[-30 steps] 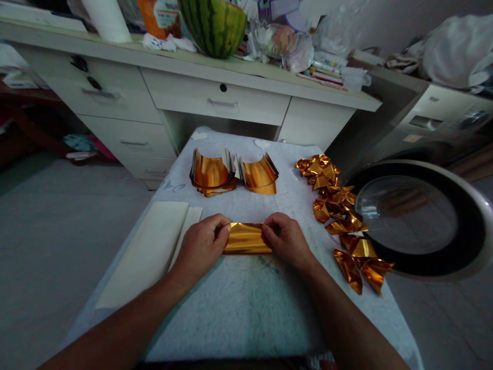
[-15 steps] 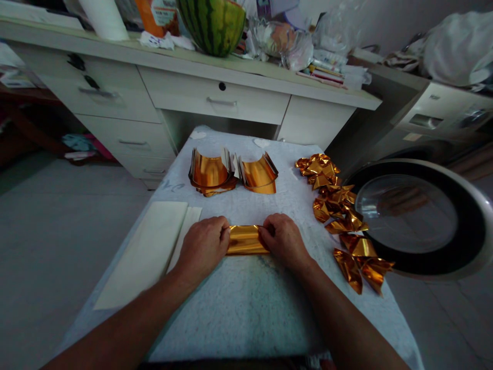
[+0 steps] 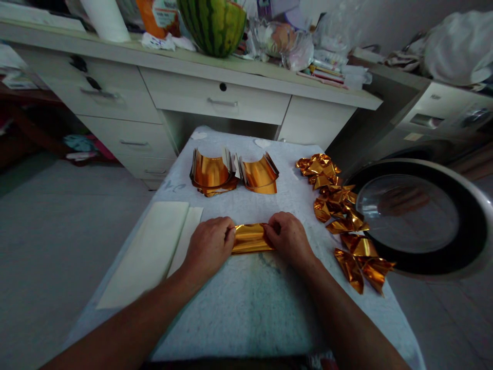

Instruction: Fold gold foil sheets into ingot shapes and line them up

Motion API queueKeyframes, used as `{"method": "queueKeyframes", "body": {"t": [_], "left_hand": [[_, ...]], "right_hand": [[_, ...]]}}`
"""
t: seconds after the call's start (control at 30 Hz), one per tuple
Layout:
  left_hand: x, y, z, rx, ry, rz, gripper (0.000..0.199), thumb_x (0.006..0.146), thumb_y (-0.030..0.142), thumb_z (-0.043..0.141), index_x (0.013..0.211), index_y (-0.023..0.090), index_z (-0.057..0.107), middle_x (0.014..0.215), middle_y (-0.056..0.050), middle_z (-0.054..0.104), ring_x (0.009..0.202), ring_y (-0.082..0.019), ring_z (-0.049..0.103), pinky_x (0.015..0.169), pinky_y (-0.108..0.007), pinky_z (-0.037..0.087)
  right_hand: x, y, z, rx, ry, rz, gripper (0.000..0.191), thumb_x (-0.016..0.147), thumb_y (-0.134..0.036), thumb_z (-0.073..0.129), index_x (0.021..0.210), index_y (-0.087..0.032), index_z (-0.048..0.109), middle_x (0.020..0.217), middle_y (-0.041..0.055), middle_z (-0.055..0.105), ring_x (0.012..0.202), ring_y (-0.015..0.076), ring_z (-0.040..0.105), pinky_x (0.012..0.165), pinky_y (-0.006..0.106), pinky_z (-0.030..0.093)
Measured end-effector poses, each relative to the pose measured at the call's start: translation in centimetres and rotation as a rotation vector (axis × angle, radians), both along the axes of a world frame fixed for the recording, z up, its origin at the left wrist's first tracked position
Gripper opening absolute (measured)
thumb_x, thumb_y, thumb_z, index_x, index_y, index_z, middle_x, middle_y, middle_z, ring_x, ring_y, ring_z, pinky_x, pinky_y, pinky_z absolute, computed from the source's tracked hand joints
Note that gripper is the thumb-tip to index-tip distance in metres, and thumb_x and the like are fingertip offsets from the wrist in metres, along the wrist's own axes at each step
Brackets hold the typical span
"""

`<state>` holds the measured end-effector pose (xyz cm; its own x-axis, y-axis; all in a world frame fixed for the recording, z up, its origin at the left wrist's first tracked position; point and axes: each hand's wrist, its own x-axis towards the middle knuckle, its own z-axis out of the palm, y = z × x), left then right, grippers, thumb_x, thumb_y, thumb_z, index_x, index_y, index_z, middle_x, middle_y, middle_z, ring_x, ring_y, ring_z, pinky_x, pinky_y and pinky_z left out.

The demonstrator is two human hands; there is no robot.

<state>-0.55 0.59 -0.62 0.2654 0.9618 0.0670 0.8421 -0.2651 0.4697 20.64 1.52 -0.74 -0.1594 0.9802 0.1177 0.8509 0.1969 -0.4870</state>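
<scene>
A shiny gold foil paper sheet [image 3: 251,239] is stretched between my hands just above or on the cloth; which of the two I cannot tell. My left hand [image 3: 211,243] pinches its left end, and my right hand [image 3: 289,237] pinches the right end. Both thumbs press against the fingers at the foil's upper corners. Beyond my hands lie two curved stacks of gold foil paper, a left stack [image 3: 211,172] and a right stack [image 3: 260,174]. Several folded gold foil pieces [image 3: 342,205] form a row along the right side.
White folded paper [image 3: 150,246] lies left of my hands on the cloth-covered table [image 3: 246,318]. An open washing machine door [image 3: 416,216] borders the table's right edge. Behind stands a white drawer desk [image 3: 215,97] bearing a cut watermelon [image 3: 213,25] and plastic bags.
Both hands have shifted slightly right and away from me with the foil paper sheet, keeping their pinch on its ends. The stacks and folded pieces stay in place.
</scene>
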Motion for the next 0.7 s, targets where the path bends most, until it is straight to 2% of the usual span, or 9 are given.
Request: {"method": "queueKeyframes", "body": {"t": [0.27,0.7], "left_hand": [[0.14,0.32,-0.29,0.028,0.035,0.016,0.014,0.088,0.019,0.05,0.079,0.021,0.06,0.079,-0.004,0.067,0.076,-0.021,0.06,0.07,-0.031,0.037],[0.12,0.53,-0.47,0.034,0.017,0.034,0.012,0.087,0.019,0.054,0.076,0.021,0.058,0.075,-0.002,0.065,0.072,-0.019,0.058,0.067,-0.03,0.036]], "right_hand": [[-0.3,-0.1,-0.22,-0.021,-0.037,-0.032,0.017,0.083,-0.021,0.063,0.067,-0.019,0.06,0.069,0.0028,0.062,0.068,0.0166,0.051,0.064,0.028,0.033],[-0.59,-0.19,0.13,-0.06,-0.118,-0.045,0.016,0.085,-0.021,0.063,0.069,-0.019,0.061,0.074,0.0043,0.064,0.071,0.0175,0.054,0.067,0.029,0.034]]}}
